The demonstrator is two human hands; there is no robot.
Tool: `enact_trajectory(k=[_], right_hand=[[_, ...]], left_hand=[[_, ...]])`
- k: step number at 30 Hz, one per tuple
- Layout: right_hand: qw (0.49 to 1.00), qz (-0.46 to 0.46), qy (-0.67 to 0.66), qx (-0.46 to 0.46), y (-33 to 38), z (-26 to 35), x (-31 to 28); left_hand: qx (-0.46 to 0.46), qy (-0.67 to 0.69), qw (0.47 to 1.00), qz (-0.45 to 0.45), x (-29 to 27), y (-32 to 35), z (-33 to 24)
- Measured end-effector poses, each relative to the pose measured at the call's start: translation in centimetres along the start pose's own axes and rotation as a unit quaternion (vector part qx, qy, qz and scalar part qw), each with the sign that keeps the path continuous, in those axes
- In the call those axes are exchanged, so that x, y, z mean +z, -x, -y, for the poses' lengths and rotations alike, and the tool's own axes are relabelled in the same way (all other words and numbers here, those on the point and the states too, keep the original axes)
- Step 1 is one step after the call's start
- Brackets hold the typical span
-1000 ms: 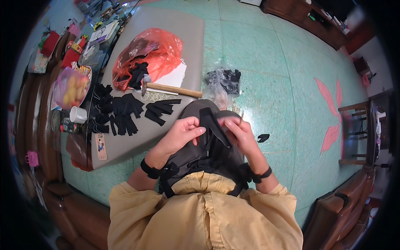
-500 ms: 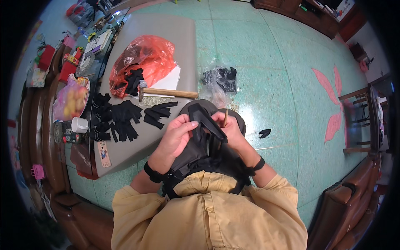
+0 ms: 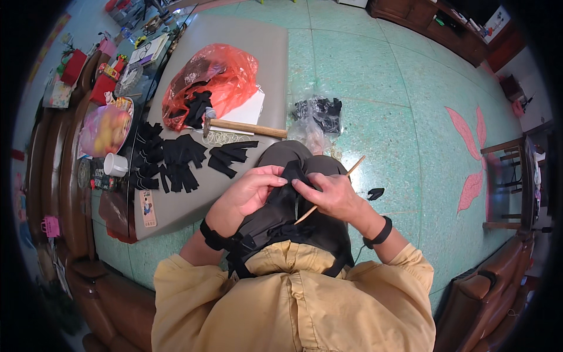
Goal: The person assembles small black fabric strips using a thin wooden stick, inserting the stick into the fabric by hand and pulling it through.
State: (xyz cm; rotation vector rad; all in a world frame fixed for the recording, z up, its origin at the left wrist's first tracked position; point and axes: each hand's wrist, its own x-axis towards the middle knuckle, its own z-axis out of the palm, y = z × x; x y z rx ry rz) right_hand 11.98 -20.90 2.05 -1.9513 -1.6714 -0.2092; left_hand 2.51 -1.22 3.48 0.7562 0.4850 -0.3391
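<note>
Over my lap, a folded black fabric strip (image 3: 293, 172) is pinched between both hands. The thumb and fingers of my left hand (image 3: 251, 190) close on its left edge. My right hand (image 3: 333, 196) grips its right side, thumb and fingertips pressed together. A thin wooden stick (image 3: 356, 165) is also in my right hand, slanting across under the fingers; its middle is hidden by them. To the left, on the grey bench (image 3: 234, 35), lie several black fabric pieces (image 3: 183, 152).
Also on the bench are a red plastic bag (image 3: 234, 70), a hammer (image 3: 249, 127), pale rubber bands (image 3: 226, 138) and a patterned card-like thing (image 3: 147, 208). A clear bag of black pieces (image 3: 325, 114) and one black scrap (image 3: 376, 193) lie on the green floor. A white mug (image 3: 115, 165) stands far left.
The black strip, spread in a loop before, is now drawn together between my fingertips. My right hand has turned, and the stick now shows lengthwise across it.
</note>
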Motion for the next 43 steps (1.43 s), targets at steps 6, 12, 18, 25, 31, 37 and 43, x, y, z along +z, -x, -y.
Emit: enact_trajectory(k=[6, 12, 18, 25, 31, 37, 43], right_hand=[[0.999, -0.006, 0.016, -0.031, -0.3, 0.5, 0.1], [0.779, -0.123, -0.48, 0.385, -0.7, 1.0, 2.3], [0.811, -0.106, -0.385, 0.427, -1.4, 1.8, 1.6], [0.868, -0.088, -0.321, 0.368, -2.0, 1.9, 0.6], [0.86, -0.126, -0.352, 0.346, -1.6, 1.2, 1.6], [0.857, -0.128, -0.329, 0.376, -2.1, 1.1, 1.4], [0.871, -0.122, -0.297, 0.372, -2.2, 1.1, 1.6]], left_hand=[[0.047, -0.045, 0.997, 0.051, -1.7, -0.6, 1.3], [0.211, -0.172, 0.962, 0.02, -0.2, -0.8, 1.9], [0.288, -0.29, 0.905, -0.117, 0.9, -0.4, 2.5], [0.38, -0.438, 0.806, -0.119, 0.7, -0.5, 2.8], [0.377, -0.439, 0.805, -0.13, 0.6, -0.8, 3.0], [0.37, -0.33, 0.862, -0.103, -0.1, -1.7, 3.5], [0.359, -0.291, 0.882, -0.09, -0.3, -2.0, 3.7]])
